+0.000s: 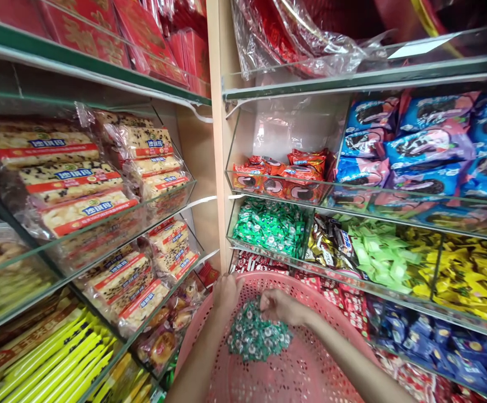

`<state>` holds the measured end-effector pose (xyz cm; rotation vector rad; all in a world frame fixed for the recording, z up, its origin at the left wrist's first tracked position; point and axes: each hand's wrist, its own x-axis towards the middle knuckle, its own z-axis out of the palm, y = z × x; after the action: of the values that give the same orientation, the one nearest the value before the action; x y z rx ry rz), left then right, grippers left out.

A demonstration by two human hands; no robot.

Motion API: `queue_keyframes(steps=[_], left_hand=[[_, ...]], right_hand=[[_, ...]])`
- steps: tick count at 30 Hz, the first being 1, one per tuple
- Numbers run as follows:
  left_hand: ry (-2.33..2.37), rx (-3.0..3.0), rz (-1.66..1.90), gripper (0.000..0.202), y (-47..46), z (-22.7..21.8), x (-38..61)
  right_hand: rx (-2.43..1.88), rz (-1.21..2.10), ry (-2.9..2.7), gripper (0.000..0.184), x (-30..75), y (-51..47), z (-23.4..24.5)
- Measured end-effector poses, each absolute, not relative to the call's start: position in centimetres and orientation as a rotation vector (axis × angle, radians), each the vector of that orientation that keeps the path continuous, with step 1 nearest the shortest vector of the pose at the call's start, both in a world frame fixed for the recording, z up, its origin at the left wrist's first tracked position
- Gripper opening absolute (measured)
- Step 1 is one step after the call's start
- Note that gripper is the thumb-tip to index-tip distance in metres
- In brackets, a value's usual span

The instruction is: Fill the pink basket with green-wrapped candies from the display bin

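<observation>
A pink perforated plastic basket (310, 364) sits low in front of me, holding a heap of small green wrapped candies (256, 336). My left hand (225, 294) grips the basket's far rim with its fingers curled over the edge. My right hand (277, 307) rests on top of the candy heap, fingers bent down into the candies as if pinching some. Just above, a glass shelf bin holds more of the same green candies (271, 226).
Glass shelves surround me. Orange cookie packs (285, 173) and blue cookie packs (428, 145) fill the upper right; light green (378, 254) and yellow candies (474, 274) lie beside the green bin. Stacked nougat-like bars (71, 190) fill the left shelves. A wooden post (218, 140) divides them.
</observation>
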<state>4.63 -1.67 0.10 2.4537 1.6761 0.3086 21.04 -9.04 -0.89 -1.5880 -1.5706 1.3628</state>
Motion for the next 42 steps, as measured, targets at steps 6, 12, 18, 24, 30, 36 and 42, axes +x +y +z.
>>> queue_keyframes(steps=[6,12,18,24,30,36,42], left_hand=[[1.683,2.456,0.288,0.043,-1.8,0.5,4.7],[1.695,2.460,0.289,0.042,-1.7,0.2,4.8],[1.685,2.469,0.298,0.042,-1.7,0.3,4.8],[1.667,2.468,0.284,0.042,-1.6,0.3,4.8],[1.660,2.448,0.275,0.044,-1.8,0.7,4.7],[1.643,2.419,0.302,0.043,-1.8,0.8,4.6],[1.636,2.420,0.317,0.041,-1.5,0.6,4.5]], right_hand=[[-1.750,1.540,-1.567,0.017,21.2,-9.2,-4.6],[-1.928,1.381,-1.465,0.019,21.2,-9.1,-5.7],[-1.995,1.200,-1.482,0.019,20.9,-9.2,-5.6],[-2.092,0.789,-1.756,0.019,20.0,-9.7,-4.2],[-2.207,0.578,-1.911,0.018,19.5,-10.2,-3.7],[-2.186,0.425,-1.948,0.013,18.8,-10.8,0.1],[-1.958,0.227,-1.883,0.017,18.9,-9.8,7.9]])
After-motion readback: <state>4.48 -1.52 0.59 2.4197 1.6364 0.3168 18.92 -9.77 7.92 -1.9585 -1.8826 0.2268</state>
